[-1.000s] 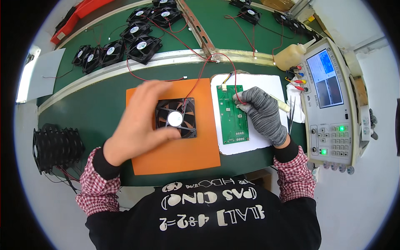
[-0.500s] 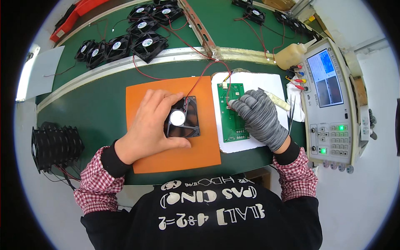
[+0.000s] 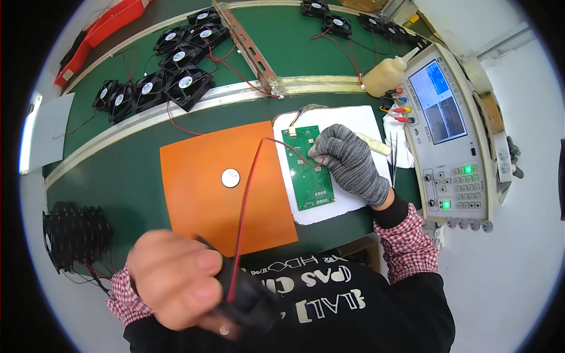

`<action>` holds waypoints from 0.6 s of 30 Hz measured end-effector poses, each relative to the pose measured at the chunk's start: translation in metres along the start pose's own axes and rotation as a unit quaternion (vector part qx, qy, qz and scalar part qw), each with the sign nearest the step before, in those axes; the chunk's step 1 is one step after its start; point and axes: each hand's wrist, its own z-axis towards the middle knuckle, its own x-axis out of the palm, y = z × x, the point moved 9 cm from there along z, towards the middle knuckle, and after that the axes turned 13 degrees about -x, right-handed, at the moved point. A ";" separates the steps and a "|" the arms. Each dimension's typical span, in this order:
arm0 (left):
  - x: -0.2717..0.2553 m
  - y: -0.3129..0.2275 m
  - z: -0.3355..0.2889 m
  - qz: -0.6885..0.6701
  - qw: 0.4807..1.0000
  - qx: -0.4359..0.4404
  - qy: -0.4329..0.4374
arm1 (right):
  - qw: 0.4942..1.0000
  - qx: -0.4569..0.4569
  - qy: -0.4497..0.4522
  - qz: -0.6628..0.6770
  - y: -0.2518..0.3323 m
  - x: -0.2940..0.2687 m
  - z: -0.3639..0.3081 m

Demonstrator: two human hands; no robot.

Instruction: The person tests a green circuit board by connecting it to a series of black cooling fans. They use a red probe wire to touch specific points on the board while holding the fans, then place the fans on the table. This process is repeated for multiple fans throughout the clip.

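Holds a black fan in the bare left hand, low in front of the black shirt, off the mat. Too blurred there to tell just how the fingers lie on the frame. Pinches the red wire of this fan between the fingertips of the gloved right hand, just above the green board. Holds both hands well apart, joined only by the wire, arching up from the fan and across the orange mat.

Has the board lying on a white pad, with a plug of coloured leads at its far end. Has a round white disc on the mat. Beside the right hand, has a pale tube, then tweezers close to a white cloth. Farther right, has a tester with a lit screen and two green-lit buttons, and near it a squeeze bottle.

Has loose fans grouped beyond the pale rail on the green table, and stacked fans at far left.
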 end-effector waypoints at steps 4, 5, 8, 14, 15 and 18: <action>0.037 0.028 -0.020 -0.710 0.516 -0.413 0.244 | 1.000 -0.015 0.010 -0.010 -0.003 0.002 0.000; 0.047 0.028 -0.034 -0.792 0.327 -0.467 0.216 | 1.000 -0.008 0.008 -0.018 -0.005 0.000 -0.002; 0.052 0.026 -0.024 -0.814 0.300 -0.415 0.273 | 1.000 0.001 0.008 0.007 -0.007 0.002 -0.003; 0.013 0.043 -0.002 -0.253 0.873 -0.416 0.031 | 0.999 -0.043 0.002 -0.006 0.001 0.003 0.004; 0.018 0.040 0.018 -0.139 0.940 -0.295 0.103 | 0.999 -0.041 0.007 -0.011 0.001 0.005 0.004; 0.046 0.034 0.058 0.096 0.987 0.049 0.119 | 0.997 -0.034 0.008 -0.071 0.006 -0.003 0.001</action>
